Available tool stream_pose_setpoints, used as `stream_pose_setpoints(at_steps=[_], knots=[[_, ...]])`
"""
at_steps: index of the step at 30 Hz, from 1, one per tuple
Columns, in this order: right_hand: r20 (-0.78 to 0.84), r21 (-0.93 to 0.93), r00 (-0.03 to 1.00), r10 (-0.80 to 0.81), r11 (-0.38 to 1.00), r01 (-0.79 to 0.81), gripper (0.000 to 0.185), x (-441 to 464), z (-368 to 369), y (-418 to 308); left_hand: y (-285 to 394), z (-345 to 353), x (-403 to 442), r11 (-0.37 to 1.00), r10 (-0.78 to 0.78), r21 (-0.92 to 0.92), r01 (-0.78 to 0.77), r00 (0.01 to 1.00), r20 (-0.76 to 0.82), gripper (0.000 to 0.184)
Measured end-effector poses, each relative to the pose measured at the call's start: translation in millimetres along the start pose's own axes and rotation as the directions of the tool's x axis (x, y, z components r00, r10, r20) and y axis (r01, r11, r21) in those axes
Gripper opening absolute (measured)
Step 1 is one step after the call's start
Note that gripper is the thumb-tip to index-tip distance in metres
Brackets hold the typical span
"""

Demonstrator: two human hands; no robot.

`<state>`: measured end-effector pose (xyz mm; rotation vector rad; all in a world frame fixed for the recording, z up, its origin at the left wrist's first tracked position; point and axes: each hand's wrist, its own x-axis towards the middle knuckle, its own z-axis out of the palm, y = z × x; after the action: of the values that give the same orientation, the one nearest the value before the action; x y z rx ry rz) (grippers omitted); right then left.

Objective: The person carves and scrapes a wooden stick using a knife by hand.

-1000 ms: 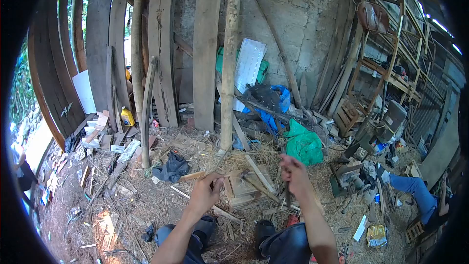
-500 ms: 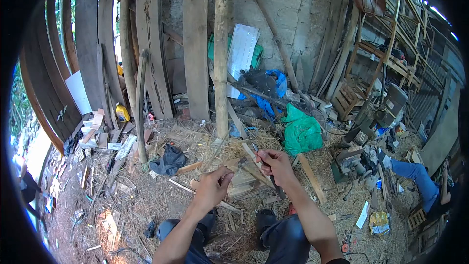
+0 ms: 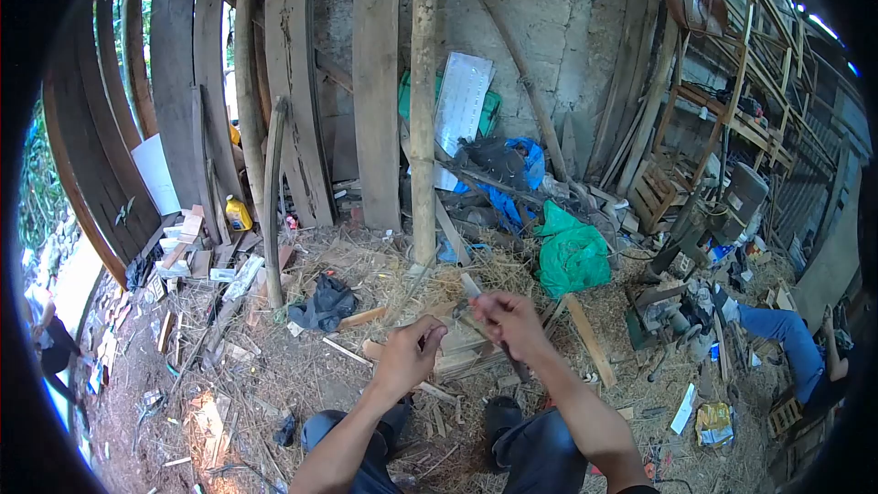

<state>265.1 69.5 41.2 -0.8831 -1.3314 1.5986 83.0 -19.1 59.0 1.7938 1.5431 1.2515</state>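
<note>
My right hand [image 3: 514, 325] is closed around a knife [image 3: 470, 285]. Its pale blade points up and away from me, and the dark handle end sticks out below my palm. To its left, my left hand [image 3: 408, 355] is curled with thumb and fingertips pinched together. Whatever lies between those fingertips, if anything, is too small to make out. The two hands are apart, above a wooden block or stack of boards [image 3: 462, 362] on the straw-covered ground between my feet.
A green plastic bag [image 3: 572, 256] lies ahead to the right, a black bag [image 3: 324, 304] to the left. A wooden post [image 3: 423, 128] stands in front. At right, a person in blue jeans [image 3: 777, 327] sits near machinery [image 3: 672, 311]. Scraps litter the ground; another person [image 3: 48, 334] is at far left.
My left hand has drawn slightly down, and the gap to my right hand looks wider. My right hand has turned a little and still grips the knife. The whole view has shifted slightly.
</note>
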Motion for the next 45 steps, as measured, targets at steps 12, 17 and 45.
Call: stream_pose_setpoints(at_steps=[12,17,45], knots=[[0.076,0.079,0.996,0.036,0.996,-0.042,0.022,-3,0,-15,-7,-2,0,0.997,0.061,-0.039,-0.061,0.998,-0.019,0.007],[0.078,0.006,0.996,-0.04,0.999,0.039,0.021,-3,7,-9,-5,4,0,0.997,0.036,-0.072,-0.036,0.999,-0.01,0.011],[-0.117,0.098,0.993,-0.024,0.995,0.036,0.023,18,-37,-18,-21,-17,-3,0.989,-0.001,-0.149,0.011,0.998,0.069,0.009]])
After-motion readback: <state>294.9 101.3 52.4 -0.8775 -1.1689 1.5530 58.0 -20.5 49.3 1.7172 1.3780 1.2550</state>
